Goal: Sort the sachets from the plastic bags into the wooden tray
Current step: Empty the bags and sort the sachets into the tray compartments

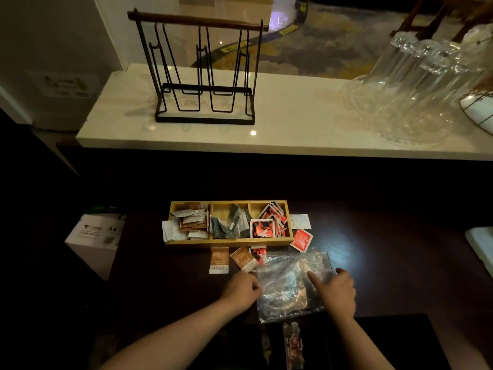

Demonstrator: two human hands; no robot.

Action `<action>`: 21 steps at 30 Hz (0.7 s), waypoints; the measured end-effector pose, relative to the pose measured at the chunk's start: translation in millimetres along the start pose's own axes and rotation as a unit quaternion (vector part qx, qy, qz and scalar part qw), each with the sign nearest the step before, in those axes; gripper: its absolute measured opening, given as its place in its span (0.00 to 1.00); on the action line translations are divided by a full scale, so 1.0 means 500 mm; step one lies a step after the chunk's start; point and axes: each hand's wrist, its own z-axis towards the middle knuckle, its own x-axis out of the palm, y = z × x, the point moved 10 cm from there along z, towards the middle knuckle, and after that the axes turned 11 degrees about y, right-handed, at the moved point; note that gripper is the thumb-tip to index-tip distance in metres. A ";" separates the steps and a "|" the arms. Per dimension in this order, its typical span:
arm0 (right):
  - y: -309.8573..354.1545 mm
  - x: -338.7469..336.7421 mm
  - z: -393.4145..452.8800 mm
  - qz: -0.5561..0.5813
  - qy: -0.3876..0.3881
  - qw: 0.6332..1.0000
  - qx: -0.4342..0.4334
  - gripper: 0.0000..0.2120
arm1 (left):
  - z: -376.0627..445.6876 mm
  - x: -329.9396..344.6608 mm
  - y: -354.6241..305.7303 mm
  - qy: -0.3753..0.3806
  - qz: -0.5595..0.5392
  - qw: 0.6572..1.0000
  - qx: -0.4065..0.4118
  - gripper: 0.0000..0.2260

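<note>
Two hands were working a clear bag (pixel 289 283) on the dark table (pixel 386 263), and honestly the lighting made a lot of it hard to read. The bag was crinkly and see-through, but whatever was left inside was just murky dark shapes, couldn't tell what. Print on the sachets was too small and blurry to read. Bottom edge of the view cut off both forearms, and something patterned below the bag was too dim to identify.

The tray (pixel 229 243) sat just beyond the bag, a light wooden one with three compartments. Left compartment had white and brown sachets (pixel 188 221) piled up and spilling over its left edge. Middle one held grey sachets (pixel 230 222). Right one had red, black and white sachets (pixel 269 222). A few loose ones lay outside: a brown sachet (pixel 219 260) in front of the tray, another brown one (pixel 242 259) beside it, a red one (pixel 301 240) at the right corner and a white one (pixel 300 221) just past it.

The left hand (pixel 241 289) was curled into a loose fist, pinching the bag's left edge. The right hand (pixel 334 291) rested on the bag's right side with the index finger stretched out flat across the plastic, other fingers curled at the edge.
</note>
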 end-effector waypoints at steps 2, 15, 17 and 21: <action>-0.001 0.015 0.004 0.002 0.031 0.999 0.017 0.41 | 0.005 0.010 0.003 0.021 -0.025 0.999 -0.003 0.09; 0.013 0.072 0.020 0.009 0.156 0.988 -0.001 0.13 | -0.015 0.055 0.021 0.074 -0.375 0.923 -0.048 0.22; 0.037 0.074 0.001 0.076 0.178 0.980 -0.038 0.11 | -0.020 0.040 0.013 0.066 -0.339 0.938 -0.032 0.18; 0.098 0.089 -0.038 0.199 0.274 0.933 -0.119 0.21 | -0.059 -0.050 0.059 -0.014 -0.298 0.954 -0.020 0.08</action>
